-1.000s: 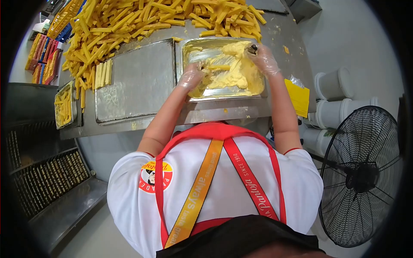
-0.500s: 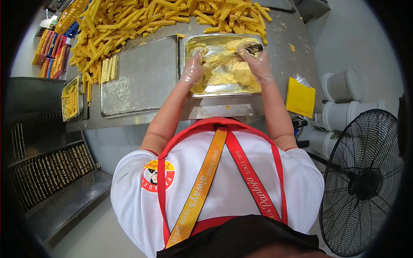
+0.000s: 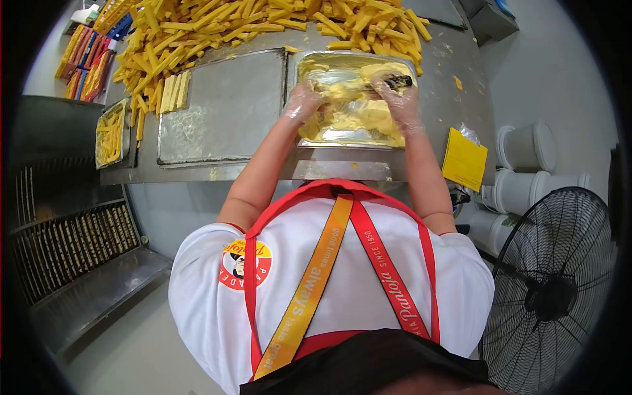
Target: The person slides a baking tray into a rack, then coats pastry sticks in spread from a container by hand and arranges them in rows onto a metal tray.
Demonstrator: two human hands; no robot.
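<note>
In front of me is a metal tray [image 3: 349, 137] smeared with thick pale-yellow spread [image 3: 368, 117]. My right hand [image 3: 400, 105], in a clear glove, is closed around the black handle [image 3: 399, 81] of a spreading tool over the tray's right side. Its blade is hidden or coated in spread. My left hand [image 3: 304, 102], also gloved, is over the tray's left edge with its fingers closed. Whatever it holds is lost in the yellow spread between the hands. A flat metal sheet [image 3: 224, 115] lies left of the tray, bearing several pale coated sticks [image 3: 174, 92].
A large heap of yellow sticks [image 3: 217, 29] covers the table's far side. At the left end stands a small tray of sticks [image 3: 112, 139]. A yellow card [image 3: 465, 159] lies at the right edge, near white buckets [image 3: 526, 146] and a black fan [image 3: 552, 296].
Both hands stay over the tray. My right hand and the black handle have shifted slightly nearer and tilted. The whole view has moved a little.
</note>
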